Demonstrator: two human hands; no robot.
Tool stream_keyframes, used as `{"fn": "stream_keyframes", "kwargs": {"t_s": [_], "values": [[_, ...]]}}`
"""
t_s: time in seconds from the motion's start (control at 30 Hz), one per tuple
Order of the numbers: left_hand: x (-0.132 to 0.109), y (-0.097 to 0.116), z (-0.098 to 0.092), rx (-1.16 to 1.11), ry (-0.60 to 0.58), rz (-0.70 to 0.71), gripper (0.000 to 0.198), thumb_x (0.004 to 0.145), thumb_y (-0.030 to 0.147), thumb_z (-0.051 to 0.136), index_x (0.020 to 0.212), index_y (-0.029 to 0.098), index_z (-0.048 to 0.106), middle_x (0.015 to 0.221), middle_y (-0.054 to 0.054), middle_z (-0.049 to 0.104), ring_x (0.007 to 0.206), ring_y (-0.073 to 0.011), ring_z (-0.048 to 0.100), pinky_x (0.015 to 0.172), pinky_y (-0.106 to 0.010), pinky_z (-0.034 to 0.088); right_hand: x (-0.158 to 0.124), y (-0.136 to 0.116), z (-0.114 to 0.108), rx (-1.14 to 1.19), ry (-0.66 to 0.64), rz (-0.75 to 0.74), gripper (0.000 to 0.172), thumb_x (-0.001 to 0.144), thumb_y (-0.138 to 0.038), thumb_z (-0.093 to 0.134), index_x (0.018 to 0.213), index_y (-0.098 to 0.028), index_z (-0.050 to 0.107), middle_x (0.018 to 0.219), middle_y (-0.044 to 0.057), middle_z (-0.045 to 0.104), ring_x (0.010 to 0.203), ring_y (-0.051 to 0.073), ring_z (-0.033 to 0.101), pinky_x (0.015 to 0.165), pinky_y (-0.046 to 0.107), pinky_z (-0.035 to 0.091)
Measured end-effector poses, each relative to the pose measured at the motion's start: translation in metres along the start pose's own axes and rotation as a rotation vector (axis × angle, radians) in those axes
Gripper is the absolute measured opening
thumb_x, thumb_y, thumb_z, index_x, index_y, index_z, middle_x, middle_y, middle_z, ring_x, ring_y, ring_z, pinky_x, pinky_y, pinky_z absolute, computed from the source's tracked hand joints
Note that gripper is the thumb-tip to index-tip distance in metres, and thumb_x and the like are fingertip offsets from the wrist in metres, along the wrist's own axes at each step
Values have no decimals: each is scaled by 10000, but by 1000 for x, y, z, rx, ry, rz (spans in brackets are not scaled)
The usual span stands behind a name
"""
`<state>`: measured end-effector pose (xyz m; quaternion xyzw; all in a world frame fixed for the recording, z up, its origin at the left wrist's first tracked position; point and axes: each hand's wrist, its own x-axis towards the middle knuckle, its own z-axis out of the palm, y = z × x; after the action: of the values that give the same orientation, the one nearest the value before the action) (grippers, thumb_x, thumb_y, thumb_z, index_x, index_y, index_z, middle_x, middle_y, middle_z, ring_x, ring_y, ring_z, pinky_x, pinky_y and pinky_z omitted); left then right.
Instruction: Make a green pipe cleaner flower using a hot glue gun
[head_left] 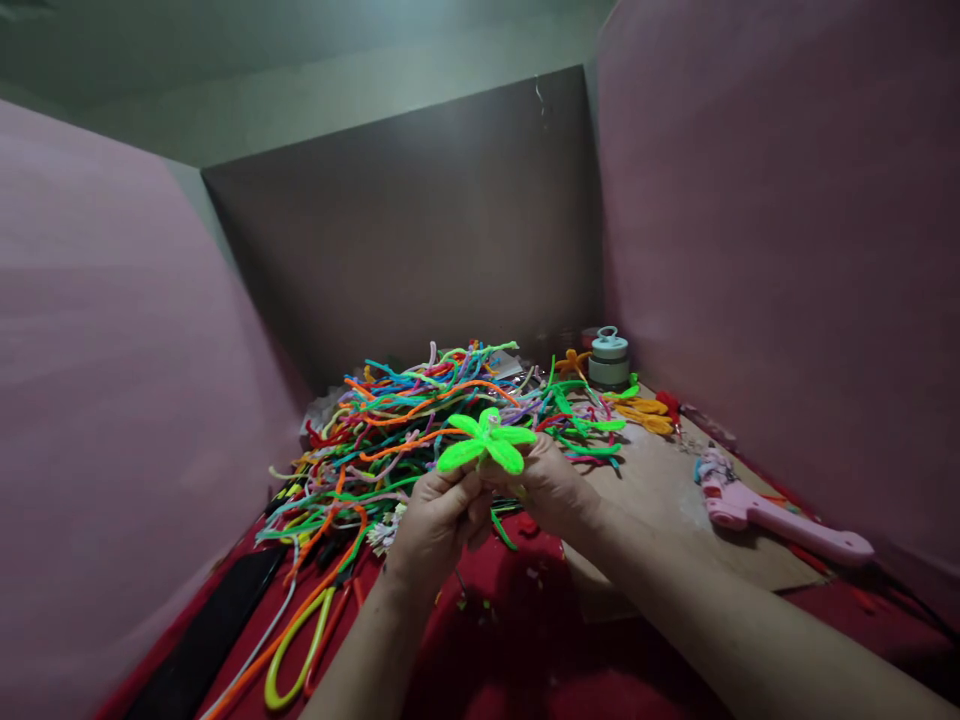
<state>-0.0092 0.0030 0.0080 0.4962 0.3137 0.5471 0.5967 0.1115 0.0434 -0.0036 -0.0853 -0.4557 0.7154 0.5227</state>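
A bright green pipe-cleaner flower (487, 443) with several fuzzy petals is held up before me, a small pale bit at its centre. From below and to the left, my left hand (442, 515) pinches it with closed fingers. My right hand (551, 485) is closed at the flower's right side, its fingertips partly hidden behind the petals. The stem under the petals is mostly covered by my fingers. Just behind the flower lies a big tangled heap of coloured pipe cleaners (420, 395).
On the right, a pink hot glue gun (780, 520) rests on a cardboard sheet (645, 500). Behind it are orange pipe-cleaner pieces (645, 412) and a pale green lidded jar (609, 360). Yellow-handled scissors (300, 650) and a black strip (210, 640) lie left on the red cloth (510, 640).
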Motion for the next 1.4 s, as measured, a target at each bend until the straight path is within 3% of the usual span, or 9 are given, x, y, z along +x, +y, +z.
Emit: {"fn": "stream_keyframes", "kwargs": {"t_s": [0.27,0.37,0.47,0.57,0.7,0.83,0.97,1.17,1.4], "values": [[9,-12,-16,-63,-135,-38,181,751,331,622,720,153,611,394,84,348,299,-29,220,322,-169,304,-3,-4,5,-135,51,-65,188,597,-236,756,700,-156,622,584,-45,522,523,72,418,496,205,332],[9,-13,-16,-16,-133,-20,208,743,355,629,718,148,622,414,50,440,337,-55,348,397,-196,354,-3,-5,6,-167,46,-66,164,616,-229,737,711,-158,624,564,-47,510,488,66,396,453,196,303],[8,-6,-16,97,-13,58,223,749,348,626,791,132,662,598,-28,602,553,-120,534,551,-230,419,-3,-6,6,-224,75,-62,131,639,-238,713,663,-154,614,514,-57,472,436,52,318,421,200,256],[3,2,-20,204,206,201,202,750,321,633,835,143,678,717,-34,639,685,-134,555,658,-231,420,-4,-7,6,-328,142,-130,123,658,-222,695,618,-152,602,532,-54,470,482,62,325,461,206,279],[-9,6,-20,157,191,259,234,728,378,640,696,146,655,586,-2,571,550,-100,482,547,-219,382,-9,-6,7,-559,139,-260,55,693,-222,672,706,-170,662,728,-2,563,715,135,462,638,240,385],[-15,3,-9,65,89,115,371,654,458,677,516,128,576,439,12,476,400,-68,378,406,-208,276,-12,-5,9,-662,117,-311,85,733,-228,641,797,-209,694,803,8,574,820,161,471,724,259,389],[-15,5,-1,101,176,63,225,636,337,717,652,123,648,454,35,464,414,-49,358,415,-187,278,-10,-5,8,-631,121,-286,86,728,-233,649,797,-212,698,726,-7,532,769,146,457,682,239,378],[-18,12,10,389,327,228,135,659,269,695,719,148,699,617,-2,601,544,-80,460,503,-192,361,-9,1,8,-409,102,-203,101,698,-245,678,656,-160,644,618,-33,467,617,95,377,573,204,334],[-16,5,1,261,272,220,185,698,334,673,727,152,670,521,36,490,470,-57,379,453,-188,310,-7,2,10,-283,92,-127,128,664,-250,704,671,-140,639,644,-29,508,586,81,376,557,199,337]]}}
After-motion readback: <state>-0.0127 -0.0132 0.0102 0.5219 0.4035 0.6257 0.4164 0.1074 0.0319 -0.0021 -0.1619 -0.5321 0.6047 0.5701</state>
